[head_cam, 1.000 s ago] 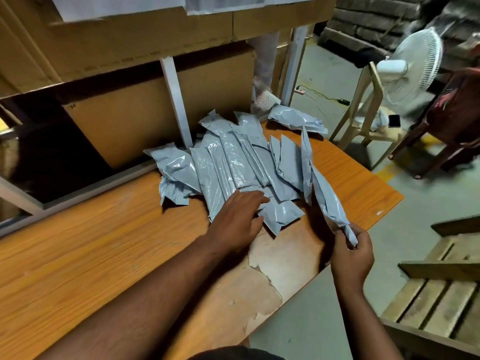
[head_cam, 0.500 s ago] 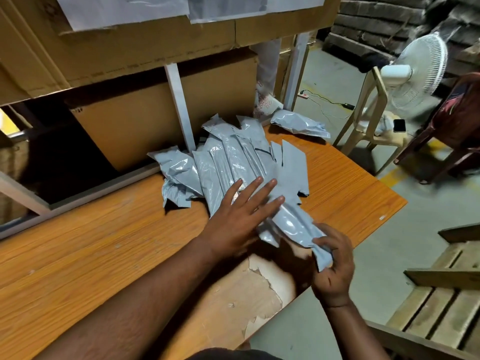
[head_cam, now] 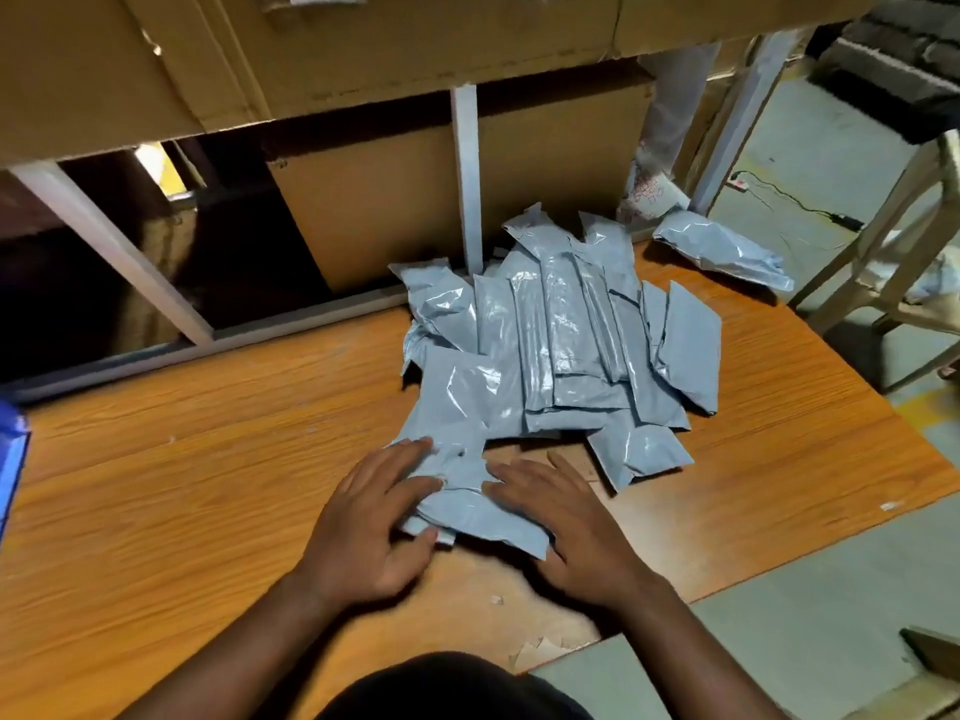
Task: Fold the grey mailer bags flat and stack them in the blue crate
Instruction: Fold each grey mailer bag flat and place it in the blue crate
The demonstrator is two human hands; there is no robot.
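One grey mailer bag [head_cam: 460,491] lies on the wooden table [head_cam: 182,459] in front of me, partly folded. My left hand [head_cam: 371,527] presses its left side with spread fingers. My right hand [head_cam: 566,517] presses its right side, fingers straight. Behind it sits a heap of several grey mailer bags [head_cam: 561,335]. One more mailer bag [head_cam: 722,252] lies apart at the table's far right corner. A sliver of the blue crate [head_cam: 11,459] shows at the left edge.
Cardboard boxes [head_cam: 415,200] and white shelf posts [head_cam: 467,174] stand behind the table. The table's near edge has peeled veneer [head_cam: 540,652]. A pale wooden stool [head_cam: 893,262] stands on the floor to the right, with a cable [head_cam: 795,200] behind it.
My right hand brought the lifted mailer bag down from the table's right edge to the front of the heap. Both hands now press it flat. The view shifted left, showing the crate.
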